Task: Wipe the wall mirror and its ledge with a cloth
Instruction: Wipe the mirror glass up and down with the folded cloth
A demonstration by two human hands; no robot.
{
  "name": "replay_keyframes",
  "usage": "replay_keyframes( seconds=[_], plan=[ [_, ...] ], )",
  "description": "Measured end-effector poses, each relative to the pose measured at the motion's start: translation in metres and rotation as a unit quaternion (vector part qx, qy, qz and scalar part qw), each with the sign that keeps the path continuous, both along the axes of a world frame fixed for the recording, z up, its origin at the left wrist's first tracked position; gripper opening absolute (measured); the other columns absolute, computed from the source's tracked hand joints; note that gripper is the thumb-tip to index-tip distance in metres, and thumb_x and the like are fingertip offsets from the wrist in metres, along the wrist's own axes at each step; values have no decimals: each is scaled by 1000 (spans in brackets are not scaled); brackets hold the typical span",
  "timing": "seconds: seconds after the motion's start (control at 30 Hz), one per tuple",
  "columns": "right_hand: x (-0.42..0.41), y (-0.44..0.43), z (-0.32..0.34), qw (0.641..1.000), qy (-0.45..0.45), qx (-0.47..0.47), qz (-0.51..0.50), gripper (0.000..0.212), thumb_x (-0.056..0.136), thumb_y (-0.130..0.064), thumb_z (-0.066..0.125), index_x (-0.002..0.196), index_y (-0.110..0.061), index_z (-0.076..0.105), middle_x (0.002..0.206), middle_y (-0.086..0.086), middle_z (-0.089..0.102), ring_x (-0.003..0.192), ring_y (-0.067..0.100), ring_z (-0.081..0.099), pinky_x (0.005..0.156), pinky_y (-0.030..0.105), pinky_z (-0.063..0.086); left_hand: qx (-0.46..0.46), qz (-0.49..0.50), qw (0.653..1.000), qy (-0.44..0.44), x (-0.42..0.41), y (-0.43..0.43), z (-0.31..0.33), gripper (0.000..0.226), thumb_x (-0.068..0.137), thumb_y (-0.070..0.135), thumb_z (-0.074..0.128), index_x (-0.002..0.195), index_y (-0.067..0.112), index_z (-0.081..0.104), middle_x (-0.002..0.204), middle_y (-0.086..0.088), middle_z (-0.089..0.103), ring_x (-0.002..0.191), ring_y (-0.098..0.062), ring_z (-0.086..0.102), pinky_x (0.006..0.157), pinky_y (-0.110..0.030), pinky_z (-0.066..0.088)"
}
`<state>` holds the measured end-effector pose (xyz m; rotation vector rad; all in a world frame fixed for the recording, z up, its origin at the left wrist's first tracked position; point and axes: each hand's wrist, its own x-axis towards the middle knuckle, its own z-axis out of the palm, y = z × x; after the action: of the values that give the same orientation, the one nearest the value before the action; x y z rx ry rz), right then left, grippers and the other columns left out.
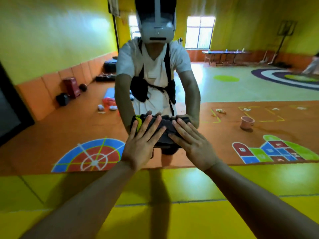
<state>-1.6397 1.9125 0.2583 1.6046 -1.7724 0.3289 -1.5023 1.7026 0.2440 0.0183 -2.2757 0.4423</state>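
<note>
Both hands are pressing a dark grey cloth [168, 126] flat against the wall mirror [51, 49], near its lower edge. The left hand [140, 147] is lying on the cloth's left part with fingers straight and spread wide. The right hand [194, 145] is covering the right part, fingers straight and closer together. A yellow-green patch is showing at the cloth's far left corner. Just below the mirror a glossy yellow ledge [189, 183] seems to be running across, though blur is hiding its edges. In the mirror a pink cup [247, 124] is standing on the orange floor at the right.
</note>
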Motion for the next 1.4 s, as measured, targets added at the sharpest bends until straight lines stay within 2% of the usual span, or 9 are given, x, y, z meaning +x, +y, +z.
replay_keyframes(
  seconds=[0.17, 0.43, 0.5, 0.67, 0.87, 1.0, 1.17, 1.33, 1.4],
  plan=[
    [1, -12, 103, 998, 41, -41, 2, 59, 111, -14, 9, 144, -12, 59, 161, 16, 38, 152, 34, 33, 119, 54, 36, -31, 22, 999, 33, 0, -9, 103, 71, 94, 15, 40, 163, 22, 29, 173, -6, 11, 160, -32, 6, 127, -60, 8],
    [-7, -34, 236, 991, 84, -108, 8, 58, 111, -17, 13, 141, -12, 62, 160, 16, 40, 150, 36, 36, 113, 60, 41, -64, 0, 996, 69, -7, -31, 255, 82, 90, 21, 73, 161, 26, 34, 174, -2, 10, 160, -29, 6, 126, -57, 12],
    [-9, -39, 266, 987, 95, -128, 7, 48, 106, -10, 29, 140, -12, 63, 160, 16, 41, 150, 36, 36, 111, 61, 43, -72, -12, 994, 77, -8, -36, 291, 82, 93, 22, 72, 162, 28, 28, 174, 1, 7, 161, -26, 2, 127, -54, 8],
    [-18, -51, 346, 975, 131, -180, 14, 61, 83, 3, 77, 139, -14, 62, 161, 13, 41, 151, 34, 35, 115, 56, 40, -77, -41, 992, 91, -13, -45, 377, 73, 98, 24, 68, 160, 27, 30, 173, 1, 13, 160, -20, -4, 126, -52, 5],
    [-29, -61, 445, 961, 159, -226, -4, 64, 76, -7, 87, 135, -15, 66, 155, 15, 48, 146, 36, 42, 115, 57, 41, -64, -52, 989, 123, -29, -47, 475, 63, 105, 27, 55, 162, 32, 29, 171, 11, 1, 157, -11, -12, 127, -46, -7],
    [-35, -64, 531, 955, 155, -252, -14, 64, 76, -6, 82, 136, -16, 66, 156, 16, 47, 146, 39, 41, 117, 58, 38, -56, -48, 987, 146, -38, -43, 563, 61, 107, 28, 50, 162, 34, 25, 172, 12, 0, 156, -9, -15, 126, -42, -13],
    [-23, -61, 619, 958, 117, -253, -68, 53, 88, -13, 53, 140, -20, 63, 159, 13, 43, 150, 38, 35, 120, 57, 34, -17, -16, 993, 120, -30, -23, 652, 62, 109, 32, 45, 163, 37, 16, 172, 12, -6, 157, -11, -17, 124, -40, -18],
    [15, -50, 624, 974, -28, -204, -95, 65, 91, -38, 27, 147, -23, 56, 168, 6, 27, 158, 24, 12, 129, 42, 4, 69, -89, 992, 62, -13, -18, 650, 60, 102, 37, 35, 162, 34, 25, 172, 11, -2, 156, -5, -16, 125, -38, -18],
    [28, -64, 617, 960, -42, -258, -103, 51, 102, -34, 31, 140, -15, 61, 163, 12, 37, 156, 28, 19, 127, 44, 8, 37, -62, 991, 110, -18, -20, 633, 53, 110, 38, 27, 163, 34, 21, 172, 13, -4, 156, -5, -18, 127, -39, -16]
  ],
)
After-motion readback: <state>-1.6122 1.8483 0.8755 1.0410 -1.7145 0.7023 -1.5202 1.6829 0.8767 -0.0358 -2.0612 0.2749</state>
